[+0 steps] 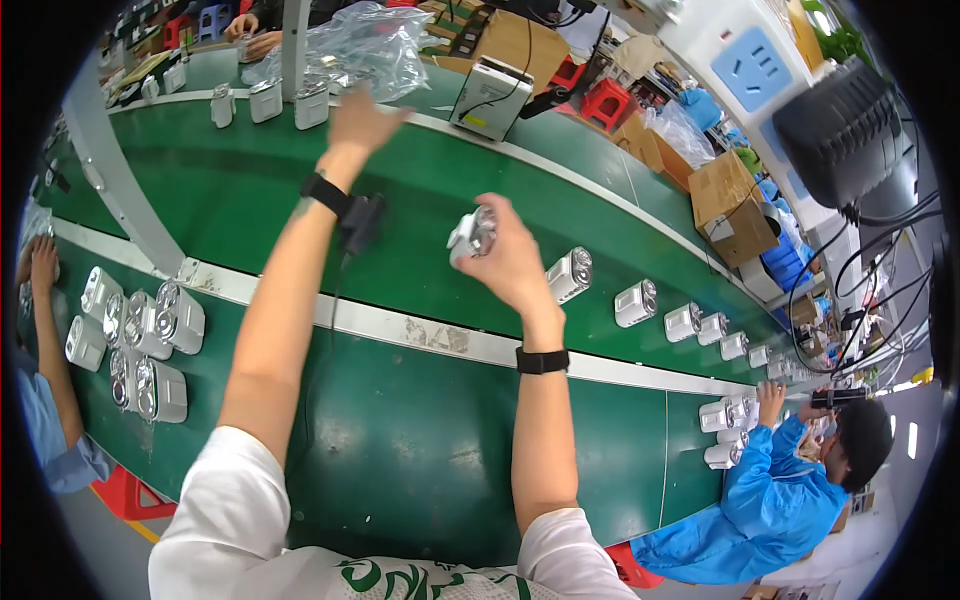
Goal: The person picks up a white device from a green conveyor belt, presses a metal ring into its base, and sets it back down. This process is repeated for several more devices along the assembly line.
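Note:
My right hand (512, 262) is closed round a small white device with shiny round lenses (478, 232), held over the green conveyor belt (420, 270). My left hand (360, 125) reaches across to the far side of the belt, smeared by motion, so its fingers cannot be made out. Nearest to it stands a similar white device (312, 105) on the far ledge, beside two more. A black strap with a small dark box (362, 222) and a cable sits on my left wrist; my right wrist wears a black band (542, 361). Another white device (570, 275) rests on the belt just right of my right hand.
Several white devices (634, 303) line the belt to the right. A cluster of them (160, 320) stands on the near table at left. At right works a person in blue (790, 490); another person's arm (50, 340) shows at left. A metal post (125, 190) rises at left.

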